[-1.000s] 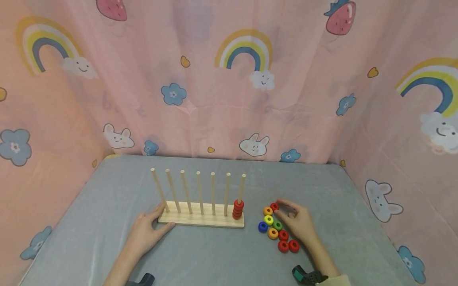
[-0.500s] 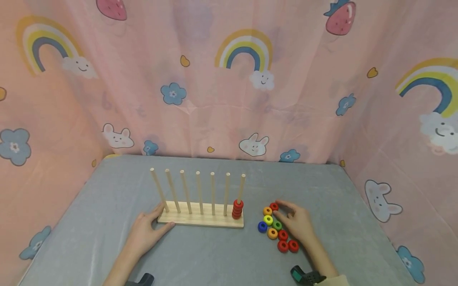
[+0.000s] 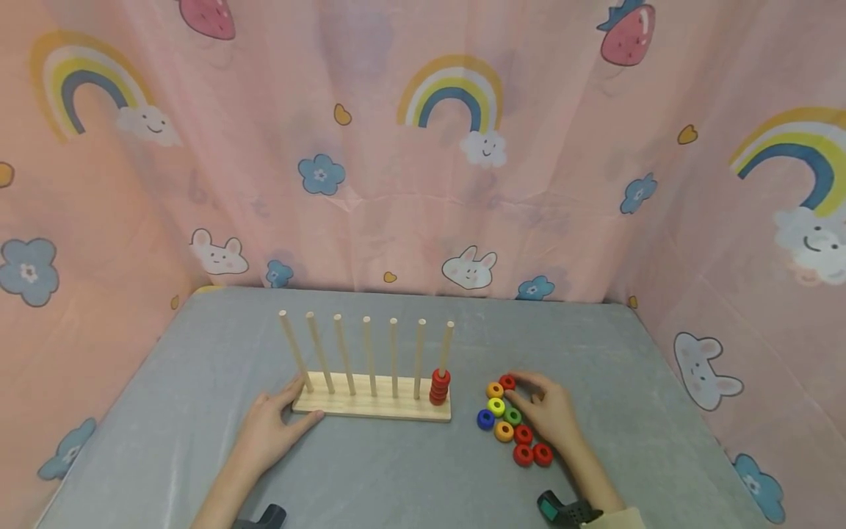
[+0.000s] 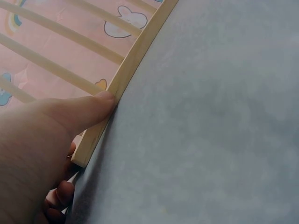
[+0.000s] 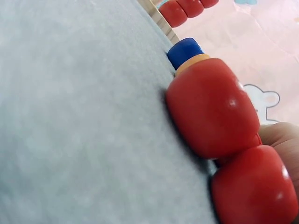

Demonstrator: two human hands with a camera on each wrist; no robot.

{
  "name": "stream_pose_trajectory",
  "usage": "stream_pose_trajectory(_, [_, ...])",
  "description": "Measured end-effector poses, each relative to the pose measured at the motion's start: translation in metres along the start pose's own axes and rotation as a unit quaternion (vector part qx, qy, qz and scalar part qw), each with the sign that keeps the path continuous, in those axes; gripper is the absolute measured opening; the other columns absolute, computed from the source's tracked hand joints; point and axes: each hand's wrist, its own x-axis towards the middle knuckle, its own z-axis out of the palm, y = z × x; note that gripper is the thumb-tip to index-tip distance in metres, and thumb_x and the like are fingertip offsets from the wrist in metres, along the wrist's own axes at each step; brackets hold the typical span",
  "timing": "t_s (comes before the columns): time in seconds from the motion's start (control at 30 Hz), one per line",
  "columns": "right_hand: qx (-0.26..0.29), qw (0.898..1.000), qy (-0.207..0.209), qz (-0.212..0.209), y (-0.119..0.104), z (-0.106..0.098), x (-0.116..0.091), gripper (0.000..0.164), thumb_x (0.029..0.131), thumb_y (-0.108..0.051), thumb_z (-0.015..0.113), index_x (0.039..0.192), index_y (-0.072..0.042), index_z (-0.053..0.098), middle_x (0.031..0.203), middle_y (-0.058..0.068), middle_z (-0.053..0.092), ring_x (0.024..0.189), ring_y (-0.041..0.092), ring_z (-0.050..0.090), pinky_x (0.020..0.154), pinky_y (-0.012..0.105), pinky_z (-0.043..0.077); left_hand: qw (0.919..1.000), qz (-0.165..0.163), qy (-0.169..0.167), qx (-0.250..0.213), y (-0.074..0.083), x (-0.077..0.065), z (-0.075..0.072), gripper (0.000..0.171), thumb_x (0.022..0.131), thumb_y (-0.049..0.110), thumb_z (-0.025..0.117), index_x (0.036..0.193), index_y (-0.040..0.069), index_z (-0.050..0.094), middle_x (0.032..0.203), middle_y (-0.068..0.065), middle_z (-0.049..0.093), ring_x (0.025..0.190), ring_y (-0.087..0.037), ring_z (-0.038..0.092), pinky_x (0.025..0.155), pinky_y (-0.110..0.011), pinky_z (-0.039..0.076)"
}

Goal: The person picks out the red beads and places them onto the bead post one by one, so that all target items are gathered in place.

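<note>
A wooden peg stand (image 3: 377,406) with a row of upright pegs rests on the table. Several red beads (image 3: 439,389) are stacked on its rightmost peg. My left hand (image 3: 264,430) grips the stand's left end, its thumb (image 4: 96,109) pressed to the front edge in the left wrist view. To the right, my right hand (image 3: 554,417) pinches a red bead (image 3: 507,381) at the far end of a loose group, between thumb and index finger. In the right wrist view, nearer red beads (image 5: 212,107) hide that pinch, and only part of the hand shows.
Loose beads lie close together left of my right hand: a blue bead (image 3: 485,419), a yellow bead (image 3: 496,407), a green bead (image 3: 512,416), orange beads (image 3: 504,431) and more red beads (image 3: 523,455). A pink printed curtain (image 3: 396,220) surrounds the grey table (image 3: 396,477).
My right index finger has come down slightly at the far red bead. The left hand, the stand and the loose beads have stayed in place.
</note>
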Motion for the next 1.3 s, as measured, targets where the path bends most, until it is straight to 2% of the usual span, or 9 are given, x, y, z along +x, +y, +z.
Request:
stream_pose_trajectory(0.2, [0.022, 1.0, 0.005, 0.013, 0.0, -0.002, -0.001, 0.039, 0.094, -0.018, 0.083, 0.13, -0.005, 0.075, 0.112, 0.016, 0.075, 0.045, 0.001, 0.024, 0.044, 0.023, 0.03, 1.0, 0.0, -0.002, -0.006, 0.001, 0.001, 0.0, 0.082, 0.092, 0.051, 0.081, 0.152, 0.002, 0.056, 0.155, -0.015, 0.056, 0.109, -0.043, 0.06, 0.096, -0.063, 0.051])
stream_pose_trajectory(0.33, [0.032, 0.999, 0.004, 0.03, 0.0, -0.002, 0.0, 0.04, 0.096, -0.022, 0.082, 0.132, -0.006, 0.074, 0.078, 0.007, 0.071, 0.041, 0.0, 0.023, 0.043, 0.022, 0.028, 1.0, 0.001, -0.004, -0.008, 0.001, 0.0, 0.0, 0.082, 0.092, 0.051, 0.081, 0.152, 0.002, 0.056, 0.156, -0.016, 0.055, 0.109, -0.043, 0.06, 0.099, -0.064, 0.049])
stream_pose_trajectory(0.43, [0.034, 0.999, 0.002, 0.037, 0.0, -0.002, 0.0, 0.04, 0.098, -0.023, 0.081, 0.133, -0.006, 0.073, 0.069, 0.003, 0.067, 0.04, 0.0, 0.023, 0.043, 0.022, 0.028, 0.9999, -0.001, -0.005, -0.009, 0.001, 0.0, -0.001, 0.082, 0.092, 0.051, 0.081, 0.153, 0.002, 0.056, 0.156, -0.016, 0.055, 0.108, -0.042, 0.059, 0.099, -0.064, 0.05])
stream_pose_trajectory(0.47, [0.034, 0.999, 0.002, 0.038, 0.0, -0.002, 0.0, 0.04, 0.098, -0.022, 0.08, 0.133, -0.006, 0.073, 0.07, 0.004, 0.069, 0.04, 0.0, 0.024, 0.043, 0.022, 0.028, 0.9999, -0.002, -0.006, -0.009, 0.001, 0.0, -0.001, 0.082, 0.092, 0.051, 0.081, 0.153, 0.002, 0.056, 0.156, -0.015, 0.055, 0.108, -0.041, 0.059, 0.098, -0.063, 0.05])
stream_pose_trajectory(0.57, [0.033, 0.999, 0.005, 0.038, 0.0, -0.002, 0.001, 0.039, 0.098, -0.022, 0.08, 0.133, -0.006, 0.073, 0.093, 0.008, 0.075, 0.041, 0.001, 0.025, 0.044, 0.023, 0.029, 0.9999, -0.004, -0.006, -0.008, 0.001, 0.001, -0.001, 0.082, 0.092, 0.051, 0.081, 0.153, 0.003, 0.056, 0.156, -0.014, 0.055, 0.105, -0.038, 0.059, 0.094, -0.061, 0.052])
stream_pose_trajectory(0.7, [0.034, 0.999, 0.007, 0.042, -0.001, -0.002, 0.001, 0.04, 0.098, -0.021, 0.08, 0.134, -0.005, 0.072, 0.114, 0.016, 0.073, 0.042, 0.002, 0.026, 0.044, 0.023, 0.029, 1.0, -0.005, -0.004, -0.005, 0.001, 0.001, -0.001, 0.082, 0.092, 0.051, 0.081, 0.153, 0.003, 0.056, 0.155, -0.014, 0.056, 0.102, -0.035, 0.059, 0.089, -0.058, 0.053])
stream_pose_trajectory(0.9, [0.04, 0.998, 0.002, 0.055, -0.001, -0.005, 0.001, 0.041, 0.098, -0.022, 0.08, 0.135, -0.006, 0.071, 0.129, 0.022, 0.071, 0.045, 0.003, 0.027, 0.044, 0.023, 0.03, 1.0, -0.006, -0.002, -0.002, 0.002, 0.0, -0.001, 0.08, 0.091, 0.048, 0.083, 0.151, 0.002, 0.058, 0.154, -0.015, 0.057, 0.1, -0.034, 0.059, 0.087, -0.057, 0.053])
stream_pose_trajectory(1.0, [0.044, 0.997, 0.004, 0.055, -0.001, -0.007, 0.001, 0.041, 0.098, -0.023, 0.079, 0.135, -0.007, 0.071, 0.132, 0.023, 0.07, 0.045, 0.004, 0.027, 0.044, 0.023, 0.031, 1.0, -0.007, -0.002, -0.002, 0.002, 0.0, -0.001, 0.08, 0.091, 0.048, 0.083, 0.151, 0.002, 0.058, 0.154, -0.015, 0.057, 0.1, -0.034, 0.059, 0.087, -0.057, 0.053])
stream_pose_trajectory(1.3, [0.057, 0.997, 0.003, 0.059, -0.012, -0.016, -0.001, 0.041, 0.1, -0.026, 0.078, 0.136, -0.007, 0.07, 0.127, 0.022, 0.07, 0.046, 0.005, 0.028, 0.044, 0.024, 0.031, 0.9998, -0.015, -0.009, -0.007, 0.0, 0.0, 0.0, 0.081, 0.091, 0.051, 0.083, 0.152, 0.004, 0.057, 0.156, -0.014, 0.056, 0.098, -0.03, 0.057, 0.084, -0.052, 0.053])
